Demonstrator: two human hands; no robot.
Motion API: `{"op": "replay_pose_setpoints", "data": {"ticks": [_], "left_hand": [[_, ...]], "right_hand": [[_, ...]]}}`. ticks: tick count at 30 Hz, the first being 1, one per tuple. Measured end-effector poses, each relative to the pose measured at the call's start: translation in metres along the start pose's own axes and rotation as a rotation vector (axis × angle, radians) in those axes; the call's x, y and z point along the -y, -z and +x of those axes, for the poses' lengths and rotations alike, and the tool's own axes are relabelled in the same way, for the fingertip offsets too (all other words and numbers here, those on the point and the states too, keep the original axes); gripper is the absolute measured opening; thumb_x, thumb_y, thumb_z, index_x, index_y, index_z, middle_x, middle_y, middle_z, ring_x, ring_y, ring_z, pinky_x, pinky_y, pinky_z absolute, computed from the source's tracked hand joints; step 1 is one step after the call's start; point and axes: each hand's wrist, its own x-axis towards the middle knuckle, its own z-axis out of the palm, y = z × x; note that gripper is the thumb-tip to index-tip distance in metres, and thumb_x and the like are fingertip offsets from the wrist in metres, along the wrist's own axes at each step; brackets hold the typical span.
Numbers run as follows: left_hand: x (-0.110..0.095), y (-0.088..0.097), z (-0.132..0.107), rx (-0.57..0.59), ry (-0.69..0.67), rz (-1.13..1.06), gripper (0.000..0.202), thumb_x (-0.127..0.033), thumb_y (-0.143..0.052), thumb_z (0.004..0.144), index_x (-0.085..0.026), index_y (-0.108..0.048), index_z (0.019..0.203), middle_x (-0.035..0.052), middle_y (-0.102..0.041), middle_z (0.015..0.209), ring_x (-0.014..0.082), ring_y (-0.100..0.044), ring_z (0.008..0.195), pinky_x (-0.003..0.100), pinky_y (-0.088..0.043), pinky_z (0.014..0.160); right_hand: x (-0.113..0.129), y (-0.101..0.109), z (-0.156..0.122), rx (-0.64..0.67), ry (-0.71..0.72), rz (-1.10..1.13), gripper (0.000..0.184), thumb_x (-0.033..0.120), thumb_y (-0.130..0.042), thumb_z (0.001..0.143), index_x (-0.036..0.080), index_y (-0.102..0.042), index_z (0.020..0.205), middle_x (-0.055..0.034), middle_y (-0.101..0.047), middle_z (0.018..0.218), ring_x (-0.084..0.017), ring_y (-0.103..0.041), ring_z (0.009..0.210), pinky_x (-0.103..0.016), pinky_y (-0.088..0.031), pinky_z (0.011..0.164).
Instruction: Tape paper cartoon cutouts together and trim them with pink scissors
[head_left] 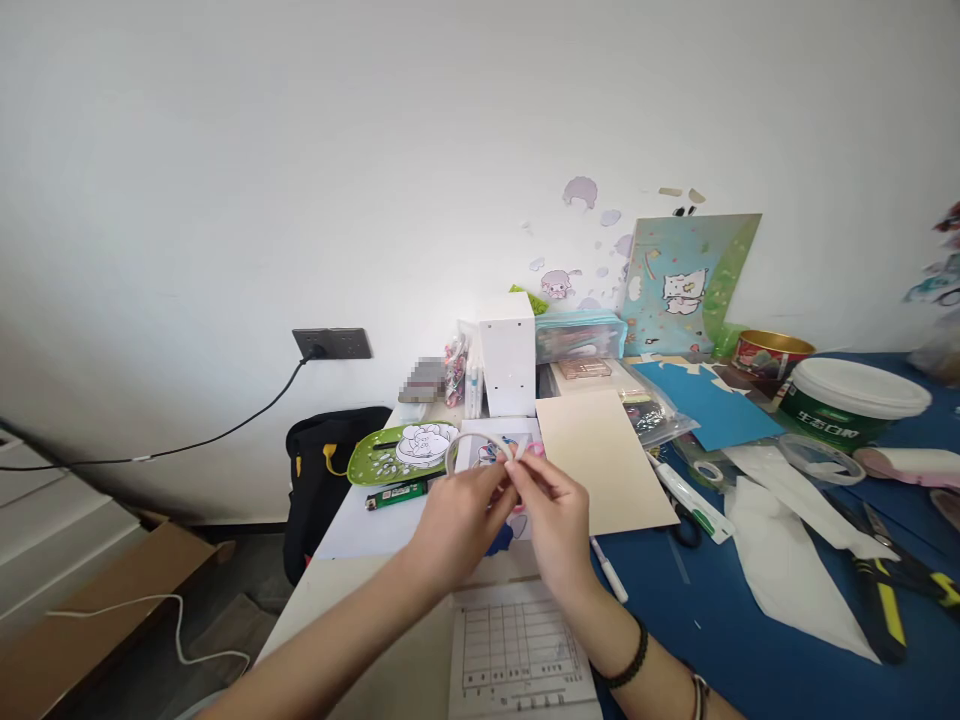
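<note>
Left hand [459,512] and right hand [556,515]: fingertips closed in a pinch on one pale flexible strip [480,435], curved into a loop above the table [337,572]. Light, even pressure from both sides should prevent kinking. Counted outward: one printed form [517,650], one tan card sheet [600,465], one green tray [361,463], one lidded bucket [836,420], one wall socket panel [346,343].

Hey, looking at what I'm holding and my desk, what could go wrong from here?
The thin white curved strip might slip or spring loose, since the left hand and right hand appear to pinch only a small part of it. The green oval tray sits near the beige desk's left edge, so a knock could perhaps spill its small white scraps.
</note>
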Motion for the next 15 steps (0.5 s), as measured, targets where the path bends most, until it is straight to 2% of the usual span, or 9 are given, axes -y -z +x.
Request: {"op": "replay_pose_setpoints", "data": {"ticks": [2,3,4,6,8,10,12,15], "left_hand": [[-0.001,0.012,0.020,0.052,-0.056,-0.074,0.010,-0.028,-0.054,0.086,-0.020,-0.060,0.087,0.0026,-0.070,0.080,0.0163,-0.065,0.075,0.023,-0.047,0.064],[0.001,0.018,0.029,0.065,-0.056,-0.152,0.015,-0.030,-0.055,0.086,-0.019,-0.060,0.094,0.0047,-0.070,0.092,0.0180,-0.064,0.086,0.026,-0.048,0.074],[0.004,0.022,0.038,0.060,0.008,-0.172,0.018,-0.030,-0.051,0.087,-0.019,-0.060,0.098,0.0055,-0.068,0.097,0.0187,-0.062,0.091,0.029,-0.048,0.080],[0.015,0.024,0.055,0.082,0.169,-0.104,0.021,-0.029,-0.043,0.091,-0.018,-0.059,0.100,0.0070,-0.066,0.099,0.0195,-0.060,0.092,0.032,-0.047,0.082],[0.031,0.014,0.068,0.151,0.237,-0.056,0.026,-0.026,-0.036,0.094,-0.015,-0.058,0.103,0.0096,-0.065,0.099,0.0205,-0.059,0.091,0.036,-0.047,0.081],[0.047,-0.005,0.077,0.308,0.270,-0.022,0.022,-0.025,-0.043,0.092,-0.015,-0.060,0.100,0.0098,-0.065,0.099,0.0210,-0.060,0.090,0.038,-0.049,0.081],[0.062,-0.025,0.085,0.504,0.278,-0.001,0.024,-0.030,-0.054,0.089,-0.015,-0.059,0.108,0.0077,-0.062,0.109,0.0199,-0.061,0.093,0.040,-0.051,0.081],[0.073,-0.047,0.097,0.748,0.288,0.016,0.031,-0.030,-0.055,0.088,-0.016,-0.055,0.116,0.0088,-0.059,0.116,0.0215,-0.061,0.097,0.042,-0.052,0.081]], "right_hand": [[0.010,0.010,0.014,-0.073,0.028,0.094,0.025,0.032,-0.073,0.071,0.016,-0.074,0.090,-0.0064,-0.075,0.085,-0.023,-0.069,0.084,-0.036,-0.055,0.081],[0.015,0.017,0.023,-0.144,0.048,0.175,0.026,0.030,-0.076,0.068,0.015,-0.074,0.089,-0.0056,-0.075,0.082,-0.020,-0.069,0.079,-0.033,-0.056,0.078],[0.021,0.026,0.033,-0.226,0.054,0.284,0.027,0.028,-0.079,0.064,0.014,-0.073,0.087,-0.0049,-0.074,0.078,-0.018,-0.069,0.070,-0.032,-0.057,0.073],[0.031,0.047,0.052,-0.277,0.056,0.356,0.027,0.028,-0.079,0.064,0.016,-0.071,0.086,-0.0023,-0.074,0.077,-0.014,-0.067,0.064,-0.027,-0.058,0.069],[0.036,0.067,0.067,-0.293,0.035,0.397,0.024,0.027,-0.080,0.062,0.016,-0.070,0.080,-0.0019,-0.073,0.076,-0.011,-0.067,0.064,-0.023,-0.057,0.068],[0.037,0.082,0.077,-0.290,-0.004,0.420,0.023,0.025,-0.081,0.061,0.015,-0.070,0.078,-0.0028,-0.073,0.076,-0.011,-0.067,0.063,-0.021,-0.058,0.066],[0.034,0.088,0.082,-0.280,-0.047,0.430,0.021,0.023,-0.081,0.060,0.015,-0.070,0.076,-0.0037,-0.073,0.073,-0.011,-0.067,0.061,-0.019,-0.058,0.062],[0.030,0.088,0.084,-0.260,-0.090,0.435,0.019,0.021,-0.079,0.061,0.014,-0.071,0.076,-0.0043,-0.073,0.072,-0.011,-0.068,0.059,-0.018,-0.058,0.058]]}}
